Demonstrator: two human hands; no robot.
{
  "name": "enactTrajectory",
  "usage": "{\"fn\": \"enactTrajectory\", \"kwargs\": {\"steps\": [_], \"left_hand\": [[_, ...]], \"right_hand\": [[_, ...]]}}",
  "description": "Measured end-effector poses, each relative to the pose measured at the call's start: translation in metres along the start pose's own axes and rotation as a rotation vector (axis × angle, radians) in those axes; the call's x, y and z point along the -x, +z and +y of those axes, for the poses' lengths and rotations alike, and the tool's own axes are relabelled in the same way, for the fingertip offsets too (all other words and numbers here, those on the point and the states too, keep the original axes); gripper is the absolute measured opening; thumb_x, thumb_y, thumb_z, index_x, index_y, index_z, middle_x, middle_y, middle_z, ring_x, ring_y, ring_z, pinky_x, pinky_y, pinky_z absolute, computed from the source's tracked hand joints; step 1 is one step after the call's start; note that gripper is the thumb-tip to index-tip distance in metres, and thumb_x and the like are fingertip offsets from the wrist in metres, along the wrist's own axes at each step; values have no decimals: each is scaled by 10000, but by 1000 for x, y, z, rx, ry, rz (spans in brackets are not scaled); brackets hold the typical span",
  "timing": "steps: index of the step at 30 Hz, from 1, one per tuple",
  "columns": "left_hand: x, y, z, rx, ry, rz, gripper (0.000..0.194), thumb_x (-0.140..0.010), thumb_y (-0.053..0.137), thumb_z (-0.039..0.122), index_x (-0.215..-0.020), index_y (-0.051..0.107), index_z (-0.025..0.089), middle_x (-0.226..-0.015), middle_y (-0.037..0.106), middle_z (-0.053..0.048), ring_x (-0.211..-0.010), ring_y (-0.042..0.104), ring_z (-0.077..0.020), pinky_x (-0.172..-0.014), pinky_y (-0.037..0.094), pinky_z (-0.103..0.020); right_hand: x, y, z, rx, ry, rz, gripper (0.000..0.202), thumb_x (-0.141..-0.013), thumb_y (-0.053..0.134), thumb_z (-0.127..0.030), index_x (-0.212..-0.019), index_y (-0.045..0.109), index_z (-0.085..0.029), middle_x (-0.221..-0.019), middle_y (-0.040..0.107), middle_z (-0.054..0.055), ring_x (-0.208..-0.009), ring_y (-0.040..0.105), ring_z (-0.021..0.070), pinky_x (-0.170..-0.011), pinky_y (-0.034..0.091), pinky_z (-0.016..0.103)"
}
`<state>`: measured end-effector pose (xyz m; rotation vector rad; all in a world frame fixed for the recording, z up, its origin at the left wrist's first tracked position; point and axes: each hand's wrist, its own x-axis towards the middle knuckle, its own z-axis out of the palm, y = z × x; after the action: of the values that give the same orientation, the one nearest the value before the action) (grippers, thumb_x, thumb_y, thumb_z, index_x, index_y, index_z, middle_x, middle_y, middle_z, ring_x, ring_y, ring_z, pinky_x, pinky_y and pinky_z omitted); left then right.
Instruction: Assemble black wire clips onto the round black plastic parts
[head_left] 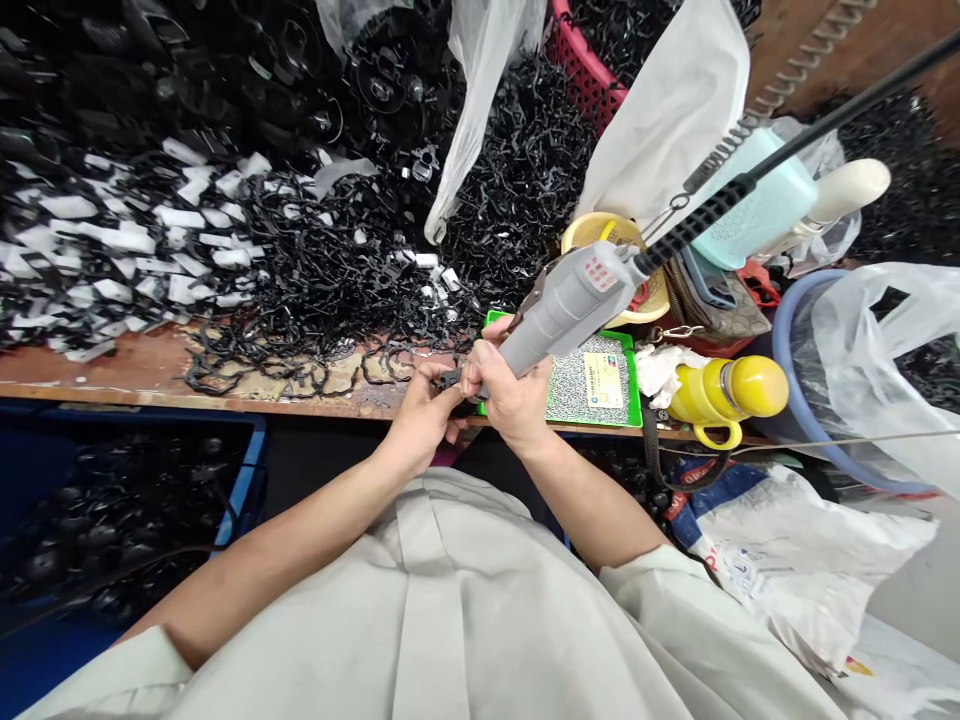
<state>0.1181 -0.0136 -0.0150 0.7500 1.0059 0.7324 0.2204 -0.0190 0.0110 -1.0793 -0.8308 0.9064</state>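
My right hand [514, 390] is wrapped round the front of a grey electric screwdriver [566, 305], which slants down to the left with its black cord running up to the right. My left hand [424, 420] pinches a small black plastic part [450, 379] right at the screwdriver's tip. The tip itself is hidden by my fingers. Just right of my right hand lies a green tray [636, 385] full of tiny screws, with a pale card [606, 380] on top of them. Thin black curved strips [322, 375] are scattered along the table edge left of my hands.
Heaps of black parts [517, 170] and white pieces [112, 240] cover the table's back and left. A yellow bottle [727, 388] and a blue tub [795, 340] stand at the right. A blue crate [251, 470] with black parts is below the edge at left.
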Motion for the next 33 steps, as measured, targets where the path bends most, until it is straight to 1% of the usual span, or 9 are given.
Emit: {"fn": "enactTrajectory", "kwargs": {"steps": [4,6,8,11,14,20,26,30,33], "left_hand": [[1,-2,3,-21,-31,-11,398,-699,719,363,-911,406,239,-676,546,75,-358,479,-73,-271,272,-156],[2,-3,5,-41,-27,-15,369,-727,686,365,-945,412,249,-634,526,80,-376,497,-94,-274,277,-158],[2,-1,8,-34,-1,-31,338,-767,645,404,-960,410,256,-595,505,82,-389,499,-106,-284,290,-161],[1,5,9,-28,14,-18,299,-815,587,469,-902,396,256,-588,476,86,-374,449,-86,-288,263,-151],[-1,11,8,-47,-20,49,264,-831,563,440,-843,382,248,-624,458,86,-387,423,-62,-316,296,-142],[-2,12,5,-146,-56,107,228,-828,558,435,-842,432,246,-659,461,64,-431,440,-81,-342,356,-171],[-2,10,4,-183,-55,121,245,-829,568,475,-867,466,256,-672,474,58,-443,441,-89,-356,382,-184],[-2,10,3,-196,-49,117,247,-840,555,481,-853,463,253,-644,463,55,-452,447,-102,-372,394,-194],[-2,9,1,-197,-32,120,258,-842,552,497,-843,467,254,-617,437,58,-432,409,-101,-370,370,-195]], "right_hand": [[-2,-9,-21,-98,9,-15,321,-822,677,-407,-1055,555,-223,-545,502,-96,-399,487,84,-421,450,237],[-7,-22,-32,-89,-8,-5,389,-821,674,-422,-1130,537,-230,-551,508,-98,-389,482,85,-390,430,227],[-12,-38,-35,-22,-47,66,421,-810,685,-424,-1156,533,-236,-554,514,-99,-391,491,86,-381,423,219],[-19,-59,-25,116,-66,160,396,-808,686,-421,-1129,553,-233,-544,527,-101,-404,515,83,-410,434,212],[-19,-69,-9,199,-33,144,391,-805,678,-428,-1114,551,-224,-545,553,-98,-415,533,84,-448,456,218],[-15,-68,0,231,-3,139,349,-776,712,-402,-1014,543,-211,-558,574,-98,-425,549,81,-471,459,216],[-13,-65,-9,217,-74,146,454,-779,712,-417,-1158,559,-219,-575,577,-96,-436,533,79,-483,460,227],[-10,-51,-23,143,-180,212,443,-807,675,-474,-1176,564,-255,-580,528,-92,-452,532,94,-481,477,249],[-9,-33,-32,60,-174,216,397,-826,639,-510,-1128,576,-260,-583,501,-81,-442,515,96,-444,462,244]]}}
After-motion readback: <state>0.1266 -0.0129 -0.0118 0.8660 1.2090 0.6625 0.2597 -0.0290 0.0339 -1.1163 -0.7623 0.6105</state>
